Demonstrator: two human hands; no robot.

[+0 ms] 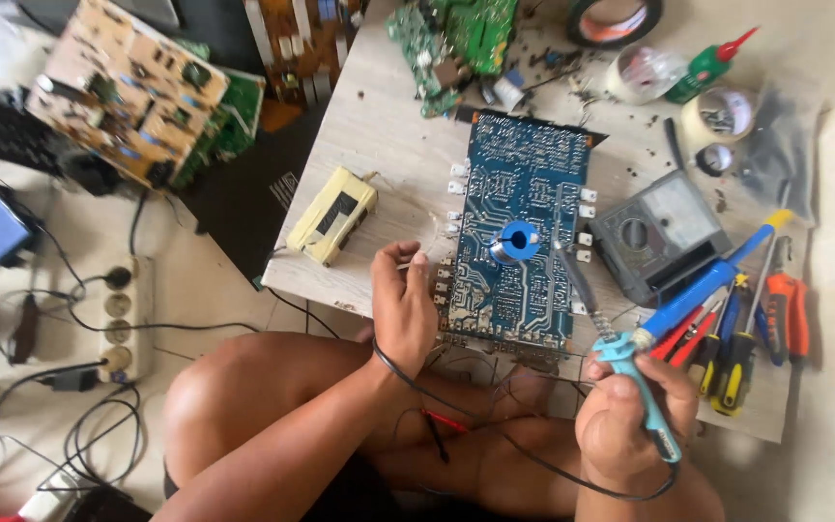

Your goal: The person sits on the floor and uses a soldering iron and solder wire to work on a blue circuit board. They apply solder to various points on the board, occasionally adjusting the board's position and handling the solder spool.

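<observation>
A large blue circuit board (524, 203) lies solder side up on a low pale wooden table (379, 126). A small blue spool of solder wire (515, 241) rests on the board. My left hand (404, 307) grips the board's near left edge. My right hand (627, 414) holds a turquoise-handled soldering iron (620, 350), its dark tip (561, 246) reaching over the board just right of the spool. The iron's black cord loops across my lap.
A grey analogue multimeter (661, 235) sits right of the board, with a blue desoldering pump (707, 285), screwdrivers and pliers (736, 353) beside it. Tape rolls (616, 19), a green bottle (707, 66) and more circuit boards (128, 87) lie beyond. A yellow box (332, 215) and power strip (118, 314) lie left.
</observation>
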